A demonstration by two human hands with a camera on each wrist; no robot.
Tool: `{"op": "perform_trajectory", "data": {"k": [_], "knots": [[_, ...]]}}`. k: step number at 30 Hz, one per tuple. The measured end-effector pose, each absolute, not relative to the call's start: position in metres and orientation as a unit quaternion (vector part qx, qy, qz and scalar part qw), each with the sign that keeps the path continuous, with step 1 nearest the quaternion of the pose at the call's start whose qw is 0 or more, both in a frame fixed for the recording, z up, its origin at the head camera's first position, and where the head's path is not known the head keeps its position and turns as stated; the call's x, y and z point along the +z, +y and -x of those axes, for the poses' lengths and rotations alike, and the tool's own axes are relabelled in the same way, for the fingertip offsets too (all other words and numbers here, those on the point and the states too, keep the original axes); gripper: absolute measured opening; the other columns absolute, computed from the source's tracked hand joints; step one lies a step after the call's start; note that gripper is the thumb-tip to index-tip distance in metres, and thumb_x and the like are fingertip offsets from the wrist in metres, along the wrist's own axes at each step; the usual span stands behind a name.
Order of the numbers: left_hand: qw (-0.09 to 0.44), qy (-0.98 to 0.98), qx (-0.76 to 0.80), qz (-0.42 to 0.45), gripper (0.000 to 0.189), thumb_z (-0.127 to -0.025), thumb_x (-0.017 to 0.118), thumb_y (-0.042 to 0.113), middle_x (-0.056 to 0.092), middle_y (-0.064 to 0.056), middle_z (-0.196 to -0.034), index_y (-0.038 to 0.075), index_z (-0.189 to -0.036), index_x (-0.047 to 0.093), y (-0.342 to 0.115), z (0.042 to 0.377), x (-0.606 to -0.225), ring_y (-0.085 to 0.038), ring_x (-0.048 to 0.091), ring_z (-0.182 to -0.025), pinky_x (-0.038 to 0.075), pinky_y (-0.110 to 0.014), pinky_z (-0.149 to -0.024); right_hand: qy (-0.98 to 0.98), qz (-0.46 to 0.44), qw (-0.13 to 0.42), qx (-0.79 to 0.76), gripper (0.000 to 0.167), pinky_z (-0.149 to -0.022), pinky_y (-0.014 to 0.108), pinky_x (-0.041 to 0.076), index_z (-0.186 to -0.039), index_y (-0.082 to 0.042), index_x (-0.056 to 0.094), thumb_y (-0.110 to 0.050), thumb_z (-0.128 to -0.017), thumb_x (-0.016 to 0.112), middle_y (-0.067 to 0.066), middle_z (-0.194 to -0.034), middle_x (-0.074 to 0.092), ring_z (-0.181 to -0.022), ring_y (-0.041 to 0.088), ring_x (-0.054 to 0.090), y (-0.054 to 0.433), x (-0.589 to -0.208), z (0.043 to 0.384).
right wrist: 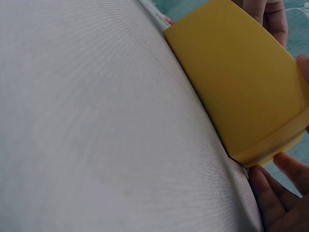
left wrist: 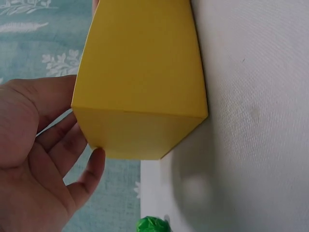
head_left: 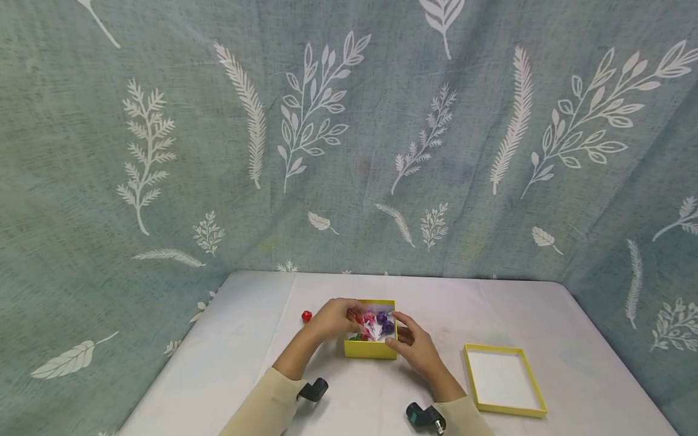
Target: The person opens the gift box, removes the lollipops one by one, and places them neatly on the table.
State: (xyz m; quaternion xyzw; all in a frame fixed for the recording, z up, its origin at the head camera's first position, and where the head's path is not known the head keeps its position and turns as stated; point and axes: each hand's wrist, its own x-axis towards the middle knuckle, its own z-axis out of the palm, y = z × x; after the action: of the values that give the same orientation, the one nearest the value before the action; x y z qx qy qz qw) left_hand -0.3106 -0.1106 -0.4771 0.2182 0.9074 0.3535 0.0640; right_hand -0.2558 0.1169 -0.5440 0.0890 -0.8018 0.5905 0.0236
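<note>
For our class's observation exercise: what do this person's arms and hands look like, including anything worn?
The left sleeve and right sleeve are cream. At their ends sit a black left device and a black, silver-tipped right device. The left hand and right hand are gloveless.

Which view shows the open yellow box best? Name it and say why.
The head view: it alone looks into the yellow box and shows the wrapped candies inside. Both wrist views show outer walls only, close up, cut off by the frame.
</note>
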Motion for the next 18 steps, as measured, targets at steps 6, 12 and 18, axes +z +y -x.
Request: {"op": "perform_trajectory", "data": {"k": [6, 12, 18], "knots": [[0.053, 0.926, 0.291, -0.235, 0.038, -0.078, 0.082, 0.016, 0.062, 0.011, -0.081, 0.014, -0.114, 0.072, -0.103, 0.310, -0.483, -0.008, 0.057, -0.071, 0.049, -0.028, -0.066, -0.799, -0.093, 0.037, 0.593, 0.061, -0.095, 0.048, 0.046, -0.142, -0.020, 0.049, -0.023, -0.087, 0.074, 0.021, -0.132, 0.055, -0.116, 0.035, 0.058, 0.118, -0.556, 0.260], [0.042, 0.933, 0.251, -0.254, 0.034, -0.080, 0.082, 0.020, 0.059, 0.014, -0.074, 0.016, -0.113, 0.073, -0.099, 0.307, -0.485, -0.008, 0.055, -0.069, 0.047, -0.027, -0.065, -0.798, -0.094, 0.032, 0.595, 0.061, -0.094, 0.050, 0.046, -0.143, -0.015, 0.048, -0.019, -0.088, 0.073, 0.024, -0.131, 0.055, -0.115, 0.038, 0.057, 0.117, -0.550, 0.256], [0.042, 0.934, 0.262, -0.240, 0.035, -0.083, 0.078, 0.017, 0.058, 0.012, -0.073, 0.016, -0.118, 0.071, -0.097, 0.307, -0.482, -0.010, 0.054, -0.066, 0.046, -0.027, -0.059, -0.802, -0.111, 0.021, 0.586, 0.061, -0.093, 0.049, 0.047, -0.144, -0.010, 0.046, -0.020, -0.089, 0.072, 0.030, -0.131, 0.053, -0.115, 0.041, 0.057, 0.117, -0.521, 0.241]]}}
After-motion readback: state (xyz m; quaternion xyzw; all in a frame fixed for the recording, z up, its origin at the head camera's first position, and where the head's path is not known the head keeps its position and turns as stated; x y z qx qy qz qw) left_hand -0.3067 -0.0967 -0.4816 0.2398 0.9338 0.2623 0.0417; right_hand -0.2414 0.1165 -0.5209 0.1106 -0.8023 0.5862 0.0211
